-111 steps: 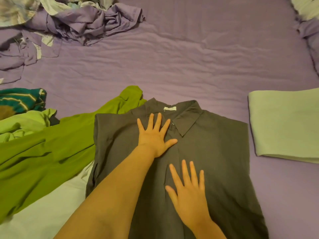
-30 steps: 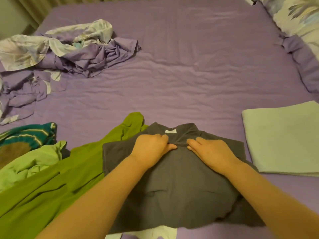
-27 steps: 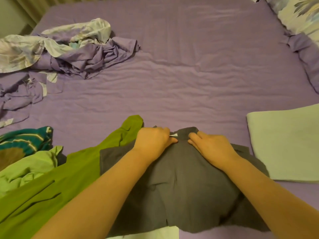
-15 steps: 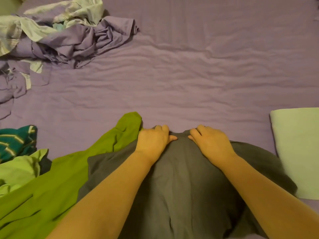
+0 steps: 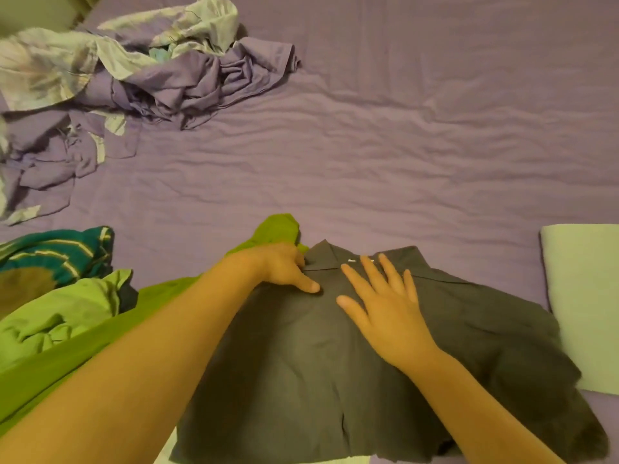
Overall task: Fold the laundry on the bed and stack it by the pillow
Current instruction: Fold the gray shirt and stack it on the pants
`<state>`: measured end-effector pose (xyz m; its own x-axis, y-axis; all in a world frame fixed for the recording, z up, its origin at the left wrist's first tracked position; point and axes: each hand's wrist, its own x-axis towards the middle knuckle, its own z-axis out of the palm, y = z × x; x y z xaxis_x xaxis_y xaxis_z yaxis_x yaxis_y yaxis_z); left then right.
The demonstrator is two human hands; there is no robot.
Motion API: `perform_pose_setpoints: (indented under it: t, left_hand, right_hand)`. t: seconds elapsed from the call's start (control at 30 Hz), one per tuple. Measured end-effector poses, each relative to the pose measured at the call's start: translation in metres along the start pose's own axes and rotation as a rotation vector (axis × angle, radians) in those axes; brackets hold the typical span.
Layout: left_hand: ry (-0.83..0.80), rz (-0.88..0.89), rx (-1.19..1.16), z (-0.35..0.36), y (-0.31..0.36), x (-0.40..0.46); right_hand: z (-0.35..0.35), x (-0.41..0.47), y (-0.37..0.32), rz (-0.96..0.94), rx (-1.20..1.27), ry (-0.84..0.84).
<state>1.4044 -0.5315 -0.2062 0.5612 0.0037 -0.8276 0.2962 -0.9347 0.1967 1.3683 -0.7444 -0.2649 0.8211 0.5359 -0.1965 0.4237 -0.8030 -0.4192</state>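
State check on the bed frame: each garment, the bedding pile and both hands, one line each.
grey collared shirt: folded over, flat, collar at far edge
left hand: on the shirt's left collar, fingers curled
right hand: flat on the shirt, fingers spread
bright green garment: unfolded, partly under the shirt
teal striped garment: crumpled
pale green piece: folded flat
purple bedding pile: crumpled

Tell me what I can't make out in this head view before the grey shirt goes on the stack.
- Pillow: not in the head view.
- Folded pale green piece: cut by the right edge.
- Grey shirt: hem cut by the bottom edge; forearms cover part.
- Left hand: fingertips hidden at the collar, grip unclear.
- Green garment: runs under the left arm.
- Right hand: lies flat, plainly visible.
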Motion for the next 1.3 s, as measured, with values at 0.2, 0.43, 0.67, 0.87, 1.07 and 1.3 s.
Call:
perform_pose_setpoints:
  t: [0.2, 0.43, 0.67, 0.87, 1.07, 1.3]
  left_hand:
    - [-0.107, -0.025, 0.102, 0.0, -0.027, -0.033]
    - [0.146, 0.057, -0.077, -0.008, -0.062, -0.065]
    - [0.683, -0.02, 0.24, 0.015, -0.07, -0.05]
    - [0.928, -0.183, -0.249, 0.071, -0.083, -0.076]
    - [0.743, -0.144, -0.569, 0.103, -0.085, -0.092]
    - [0.632, 0.419, -1.043, 0.088, -0.084, -0.096]
  right_hand:
    - [0.038, -0.01, 0.009, 0.002, -0.299, -0.154]
    - [0.028, -0.012, -0.011, 0.194, -0.252, -0.203]
    - [0.038, -0.055, -0.067, 0.195, -0.014, -0.058]
    - [0.07, -0.053, -0.062, 0.194, -0.229, -0.151]
    - [0.062, -0.054, -0.071, 0.229, -0.196, -0.152]
    - [0.063, -0.076, -0.093, 0.177, -0.098, -0.027]
